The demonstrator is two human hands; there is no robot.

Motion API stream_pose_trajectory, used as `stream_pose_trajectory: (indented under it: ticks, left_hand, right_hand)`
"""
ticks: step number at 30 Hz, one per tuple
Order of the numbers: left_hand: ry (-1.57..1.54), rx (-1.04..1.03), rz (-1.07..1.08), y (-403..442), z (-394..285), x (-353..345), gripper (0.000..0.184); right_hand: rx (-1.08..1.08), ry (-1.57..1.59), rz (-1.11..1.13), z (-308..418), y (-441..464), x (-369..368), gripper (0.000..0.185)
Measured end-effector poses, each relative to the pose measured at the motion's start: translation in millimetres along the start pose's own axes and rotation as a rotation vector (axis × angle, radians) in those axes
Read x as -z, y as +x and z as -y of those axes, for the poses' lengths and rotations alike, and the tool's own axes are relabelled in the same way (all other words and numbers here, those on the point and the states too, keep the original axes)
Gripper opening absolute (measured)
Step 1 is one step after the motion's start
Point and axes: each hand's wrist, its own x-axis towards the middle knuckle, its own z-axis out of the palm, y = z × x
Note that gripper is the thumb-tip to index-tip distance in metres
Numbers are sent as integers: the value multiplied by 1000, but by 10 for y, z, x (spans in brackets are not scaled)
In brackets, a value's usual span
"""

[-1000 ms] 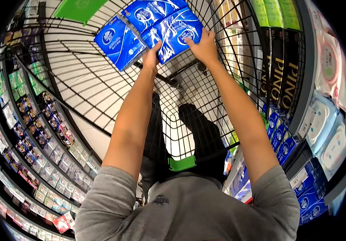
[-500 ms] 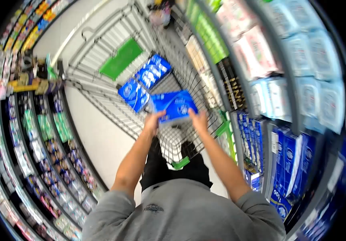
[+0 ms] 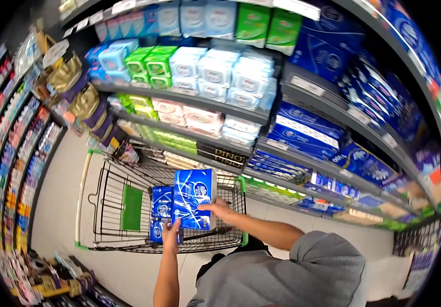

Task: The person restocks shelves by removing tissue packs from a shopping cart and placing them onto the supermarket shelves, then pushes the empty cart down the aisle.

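Observation:
Between my two hands is a blue plastic-wrapped tissue pack (image 3: 190, 192) with white print, held over the shopping cart (image 3: 113, 225). My left hand (image 3: 171, 236) grips its near lower corner, thumb on the front. On the right edge, my right hand (image 3: 217, 209) is closed with its thumb across the wrapper. Other blue packs (image 3: 161, 204) lie in the cart, partly covered by the held pack and my left hand. I cannot tell whether the held pack touches them.
Shelves with light-blue wipe packs (image 3: 212, 69), green packs (image 3: 161, 61) and large blue tissue packs (image 3: 307, 133) rise beyond the cart. A second stocked shelf (image 3: 21, 169) stands at the left. Pale tiled floor (image 3: 59, 204) shows beside the cart.
The view has swung toward the right-hand shelves, so the cart now lies sideways. Both hands still hold the tissue pack, which now overlaps the packs in the cart in view.

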Motion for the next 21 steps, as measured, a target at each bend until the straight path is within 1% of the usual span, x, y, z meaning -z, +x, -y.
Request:
stream_pose_trajectory:
  ticks: [1,2,3,5,6,7,9,10,11,12,13,15,16,17,18,19,20,21]
  left_hand:
    - [-83,-8,108,4,-227,4,84]
    - [-166,-65,248,50,-363,-59,78]
    - [-250,-120,387,88,-493,-144,71]
    - [-447,67,575,156,-770,-363,55]
    - [-566,-21,627,9,-1043,-530,53]
    - [-611,-95,603,-135,-1312,-692,53]
    - [-727,-219,651,-300,-1794,-962,52]
    - [-743,-258,649,-393,-2013,-1083,54]
    - [-791,-306,695,-363,-2172,-1189,55]
    - [-815,-337,698,-392,-2299,-1301,55]
    - [-836,-371,701,-487,-2411,-1414,55]
    - [-821,-468,697,-677,-2476,-1669,53]
    - [-789,-507,776,-653,-2447,-1773,53]
    - [-758,-487,774,-843,-2477,-1862,55]
    - [-633,-593,828,-818,-2522,-1916,57]
    - [-507,-696,878,-779,-2593,-1977,60]
    - [-449,-794,887,-815,-2704,-2053,65]
    - [-499,-769,932,-797,-2829,-2134,70]
  right_hand:
    - [7,-34,83,211,-115,18,50]
    - [27,-109,222,253,-44,130,57]
    - [68,-168,240,536,-256,69,63]
    - [228,-443,337,960,-464,46,69]
    - [367,-501,313,1087,-458,78,72]
    - [502,-562,290,1214,-457,123,75]
    - [503,-304,253,1549,-599,272,75]
    - [539,-248,228,1675,-725,305,74]
    - [573,-189,211,1799,-872,318,74]
    - [592,-261,273,1935,-1041,339,80]
    - [626,-273,221,2010,-1111,371,90]
    - [729,-325,129,2291,-1307,464,97]
    - [847,-537,-11,2433,-1362,557,98]
    - [953,-746,-159,2575,-1417,669,98]
    - [960,-638,-43,2714,-1516,801,87]
    - [914,-819,-178,2889,-1686,944,86]
    - [1003,-873,-183,3037,-1849,1048,86]
    - [1071,-969,-237,3169,-1978,1174,84]
